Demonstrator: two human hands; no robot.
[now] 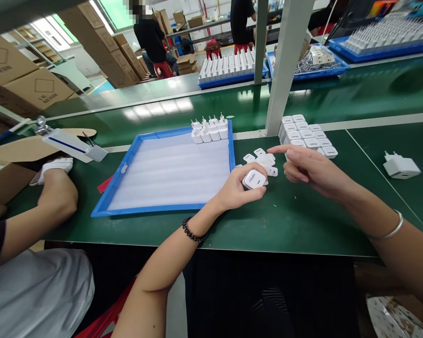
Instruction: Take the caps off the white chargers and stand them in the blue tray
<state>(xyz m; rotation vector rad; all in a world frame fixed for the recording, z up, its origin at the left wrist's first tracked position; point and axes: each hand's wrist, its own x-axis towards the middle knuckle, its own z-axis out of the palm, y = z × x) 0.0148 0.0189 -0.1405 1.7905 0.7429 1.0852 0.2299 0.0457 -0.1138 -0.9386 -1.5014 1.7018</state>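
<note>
To my left, a co-worker's gloved hand (pixel 58 164) rests by an open cardboard box (pixel 12 180). Next comes a blue-rimmed tray (pixel 169 205) on the green table (pixel 229 234), white plug adapters (pixel 211 133) lined up in its far right corner. My left hand (pixel 241 188) grips a white charger block (pixel 254 180), printed face up, just beside small white pieces (pixel 266 159). My right hand (pixel 308 169) grasps nothing I can see, index finger extended over those pieces, near stacked white blocks (pixel 306 134). Far right sits a lone plug adapter (pixel 402 165).
</note>
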